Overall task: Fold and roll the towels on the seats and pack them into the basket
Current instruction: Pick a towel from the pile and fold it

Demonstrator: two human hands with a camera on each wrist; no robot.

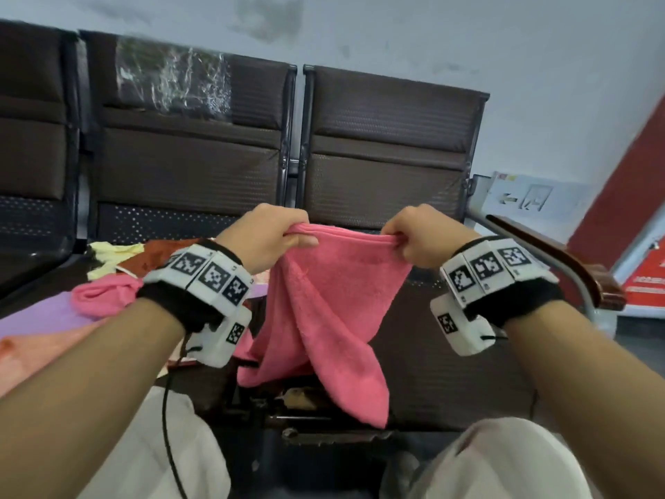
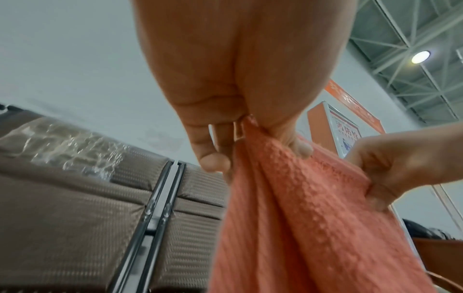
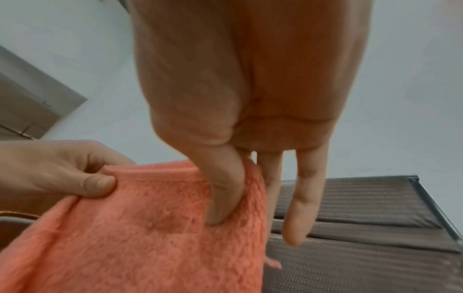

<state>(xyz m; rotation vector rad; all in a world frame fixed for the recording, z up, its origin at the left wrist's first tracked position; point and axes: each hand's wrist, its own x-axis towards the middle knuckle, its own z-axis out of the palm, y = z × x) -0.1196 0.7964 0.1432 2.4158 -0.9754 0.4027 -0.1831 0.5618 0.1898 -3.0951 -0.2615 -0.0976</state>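
A pink towel (image 1: 324, 311) hangs in the air in front of the brown seats, folded so its lower corners droop toward my knees. My left hand (image 1: 277, 235) pinches its top left corner and my right hand (image 1: 406, 239) pinches the top right corner, stretching the upper edge between them. In the left wrist view the towel (image 2: 300, 218) looks salmon and hangs from my left hand (image 2: 250, 138). In the right wrist view my right hand (image 3: 235, 198) pinches the towel (image 3: 137, 237) between thumb and forefinger, the other fingers pointing down. No basket is in view.
More towels lie heaped on the left seat: a second pink towel (image 1: 104, 297), a pale yellow towel (image 1: 108, 261), a rust-brown towel (image 1: 147, 261) and a peach towel (image 1: 36, 354) on a purple sheet (image 1: 43, 315). A wooden armrest (image 1: 561, 257) bounds the right seat (image 1: 449, 372).
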